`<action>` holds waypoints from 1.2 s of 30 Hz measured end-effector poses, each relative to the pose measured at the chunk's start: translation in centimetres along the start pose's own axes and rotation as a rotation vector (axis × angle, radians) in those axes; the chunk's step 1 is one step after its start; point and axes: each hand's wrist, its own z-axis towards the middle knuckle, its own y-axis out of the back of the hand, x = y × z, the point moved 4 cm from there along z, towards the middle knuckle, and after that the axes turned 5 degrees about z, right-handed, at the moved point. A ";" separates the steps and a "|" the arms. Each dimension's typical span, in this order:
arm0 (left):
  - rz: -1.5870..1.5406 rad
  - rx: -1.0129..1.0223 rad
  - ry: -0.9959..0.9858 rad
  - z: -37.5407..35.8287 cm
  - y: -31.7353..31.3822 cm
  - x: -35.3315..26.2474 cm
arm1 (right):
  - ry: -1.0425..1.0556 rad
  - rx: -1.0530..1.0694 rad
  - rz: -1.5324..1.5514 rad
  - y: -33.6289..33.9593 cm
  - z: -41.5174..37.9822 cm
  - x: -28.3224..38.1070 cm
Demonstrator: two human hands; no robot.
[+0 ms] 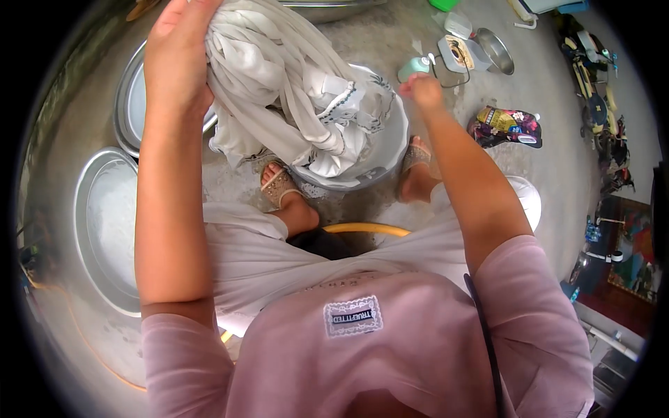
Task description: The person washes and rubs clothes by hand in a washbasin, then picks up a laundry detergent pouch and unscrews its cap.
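Observation:
My left hand [182, 52], raised at the upper left, grips a bunched white cloth [261, 70]. The cloth hangs in twisted folds, and its embroidered end with dark trim rests in a pale grey tub [383, 157] between my feet. Beyond the tub's right rim is my right hand [424, 92], fingers curled closed and slightly blurred. Whatever they hold, if anything, I cannot make out. Just behind that hand, a light green pump bottle [414, 66] with a white top stands on the floor, partly covered by the fingers.
Two metal basins stand to the left, one [108, 230] nearer and one [132, 104] farther. On the right are a dark detergent pouch [505, 127], a white plastic container [460, 54] and a steel bowl [495, 51]. A yellow hoop [367, 228] shows below the tub.

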 end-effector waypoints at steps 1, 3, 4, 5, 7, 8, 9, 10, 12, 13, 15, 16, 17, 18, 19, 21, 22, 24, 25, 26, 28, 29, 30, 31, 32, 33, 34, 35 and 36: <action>-0.049 -0.022 0.023 0.7 0.9 0.6 | 0.007 0.003 -0.011 1.6 0.2 1.7; -0.111 -0.034 -0.014 0.1 0.9 0.0 | -0.062 0.319 0.102 2.6 -0.7 7.3; -0.111 -0.035 -0.011 0.3 0.5 -0.5 | -0.065 0.320 0.101 2.0 -1.6 9.2; -0.072 -0.064 0.007 0.4 0.5 -0.6 | -0.001 0.354 -0.050 0.0 -3.1 10.9; -0.035 -0.093 0.022 0.3 0.4 -1.1 | 0.217 0.401 -0.297 -4.4 -5.5 11.5; -0.016 -0.040 -0.006 0.0 0.1 -1.6 | 0.373 0.419 -0.392 -6.7 -6.2 10.5; 0.008 0.013 -0.033 -0.2 0.0 -1.9 | 0.378 0.425 -0.389 -8.6 -5.7 8.2; 0.017 0.009 -0.032 0.0 0.3 -1.7 | 0.444 0.351 -0.395 -10.3 -4.8 5.7; 0.040 0.046 -0.061 0.5 0.9 -1.2 | 0.513 0.283 -0.392 -11.5 -4.5 5.4; 0.047 0.053 -0.056 0.4 1.1 -1.1 | 0.365 0.204 -0.699 -11.0 -5.2 6.6; -0.082 0.042 -0.018 0.2 1.4 -1.2 | 0.174 0.094 -1.037 -8.7 -4.6 6.4; -0.089 0.040 -0.022 0.3 1.4 -1.1 | 0.143 0.059 -1.073 -7.0 -3.6 6.2; -0.098 0.015 -0.009 0.4 1.4 -0.9 | 0.209 0.046 -1.135 -5.1 -2.7 6.6; -0.106 -0.009 0.006 0.4 1.5 -0.7 | 0.274 0.034 -1.197 -3.3 -2.3 7.2; -0.115 -0.009 0.002 1.8 3.2 2.2 | 0.276 0.027 -1.204 -1.8 -2.0 8.2; -0.434 0.000 0.096 6.1 7.5 10.1 | 0.169 0.097 -0.548 0.3 -1.6 11.0; -0.440 -0.001 0.095 4.7 5.9 7.8 | 0.114 0.104 -0.195 0.8 -1.5 12.0; -0.125 -0.028 -0.072 0.5 1.7 -0.6 | 0.054 0.107 0.155 1.5 -1.7 14.5; -0.127 -0.033 -0.063 0.8 1.6 -0.8 | 0.160 0.098 0.306 2.2 -1.9 16.6; -0.165 0.000 -0.035 0.9 1.8 -0.9 | 0.267 0.093 0.462 2.4 -2.2 17.8; -0.204 0.024 -0.015 1.0 1.9 -0.8 | 0.419 0.046 0.479 2.8 -2.6 18.8; -0.204 -0.009 -0.044 0.9 1.8 -0.7 | 0.570 -0.015 0.494 3.3 -3.1 19.2; -0.203 -0.037 -0.071 1.0 1.7 -0.7 | 0.569 -0.015 0.491 2.8 -4.1 18.7; -0.203 -0.036 -0.068 1.3 1.9 -0.4 | 0.666 0.014 0.327 1.3 -5.8 17.9; -0.191 -0.008 -0.018 1.7 2.4 0.0 | 0.755 0.042 0.164 -0.1 -7.6 16.6; -0.177 0.022 0.032 1.9 2.8 0.4 | 0.853 0.187 -0.102 -1.7 -9.2 14.6; -0.174 0.028 0.040 1.7 3.1 0.4 | 0.937 0.334 -0.372 -3.2 -11.0 12.0; -0.133 0.137 0.057 1.4 2.8 0.4 | 0.835 0.500 -0.563 -4.9 -13.3 9.1; -0.093 0.248 0.072 1.2 2.5 0.6 | 0.606 0.761 -0.591 -6.1 -14.8 5.7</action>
